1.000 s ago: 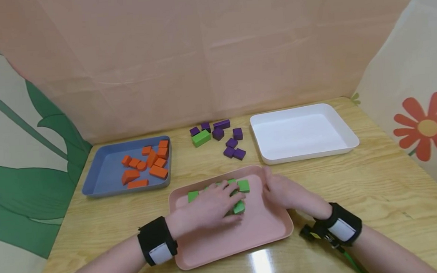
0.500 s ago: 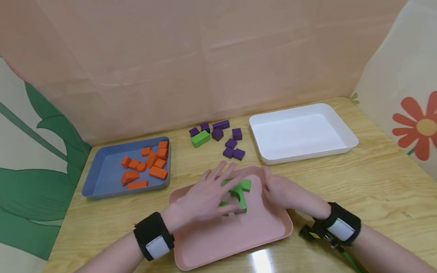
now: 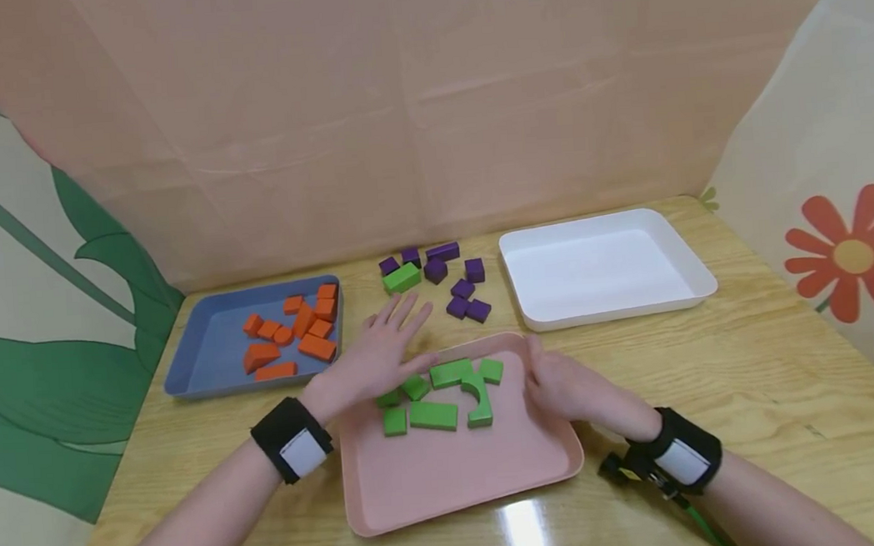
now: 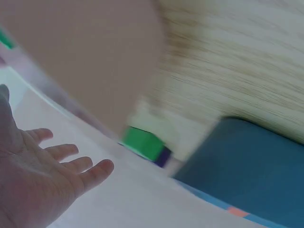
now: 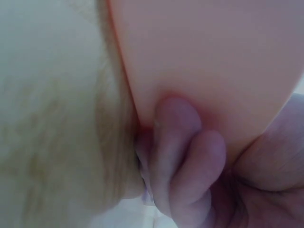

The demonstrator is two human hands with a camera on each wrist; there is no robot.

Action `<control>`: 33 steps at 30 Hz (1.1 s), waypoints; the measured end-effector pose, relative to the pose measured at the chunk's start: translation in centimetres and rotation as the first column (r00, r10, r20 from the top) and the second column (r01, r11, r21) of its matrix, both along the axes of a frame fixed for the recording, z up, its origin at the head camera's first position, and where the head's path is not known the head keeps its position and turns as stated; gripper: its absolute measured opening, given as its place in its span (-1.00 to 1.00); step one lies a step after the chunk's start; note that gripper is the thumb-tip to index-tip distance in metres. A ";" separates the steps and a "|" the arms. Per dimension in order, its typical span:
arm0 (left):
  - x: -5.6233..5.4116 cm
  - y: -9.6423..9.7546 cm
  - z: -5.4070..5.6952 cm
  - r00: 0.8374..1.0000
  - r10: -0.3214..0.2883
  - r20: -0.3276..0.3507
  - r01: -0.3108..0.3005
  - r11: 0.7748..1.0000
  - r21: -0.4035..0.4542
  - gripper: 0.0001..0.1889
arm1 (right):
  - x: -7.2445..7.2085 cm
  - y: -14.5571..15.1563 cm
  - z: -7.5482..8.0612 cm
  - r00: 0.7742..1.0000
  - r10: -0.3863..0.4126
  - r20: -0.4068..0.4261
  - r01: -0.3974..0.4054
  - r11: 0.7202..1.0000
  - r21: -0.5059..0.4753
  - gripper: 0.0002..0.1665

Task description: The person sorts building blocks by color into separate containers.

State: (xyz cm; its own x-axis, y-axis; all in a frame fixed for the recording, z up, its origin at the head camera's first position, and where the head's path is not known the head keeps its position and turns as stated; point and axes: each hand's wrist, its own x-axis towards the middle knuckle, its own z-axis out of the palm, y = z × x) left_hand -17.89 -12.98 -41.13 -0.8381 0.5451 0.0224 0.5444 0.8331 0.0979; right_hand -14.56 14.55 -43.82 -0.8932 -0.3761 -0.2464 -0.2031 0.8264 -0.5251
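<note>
My right hand [image 3: 567, 384] grips the right wall of the pink tray [image 3: 457, 482]; the right wrist view shows its curled fingers [image 5: 183, 126] against the outside of the wall. Inside that tray lie several green blocks, among them an arch block [image 3: 479, 401] and a long rectangular block [image 3: 434, 416]. Fingers spread and holding nothing, my left hand [image 3: 367, 358] is above the tray's far left corner and hides part of the rim. Beyond its fingertips a lone green block [image 3: 402, 278] sits on the table beside several purple blocks [image 3: 435, 270].
On the left, a blue tray [image 3: 208, 337] holds several orange blocks [image 3: 317, 347]. A white tray [image 3: 608, 267] stands at the back right of the wooden table [image 3: 774, 386]. Curtain-like sheeting [image 3: 427, 115] closes off the back edge.
My left hand has lifted off the green blocks and moved up and left toward the lone green block, uncovering those in the tray. My right hand stays on the tray wall.
</note>
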 end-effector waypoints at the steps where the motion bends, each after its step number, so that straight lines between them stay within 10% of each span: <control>1: -0.3 -0.2 -0.1 1.000 0.015 0.000 -0.015 1.000 -0.004 -0.21 | 0.1 0.1 0.0 1.000 0.004 -0.016 -0.004 1.000 0.008 -0.43; 33: -9.2 -0.1 0.3 0.984 0.164 0.074 -0.150 0.975 -0.165 -0.27 | -0.2 0.3 -0.2 0.999 -0.040 0.012 0.040 0.999 0.003 -0.26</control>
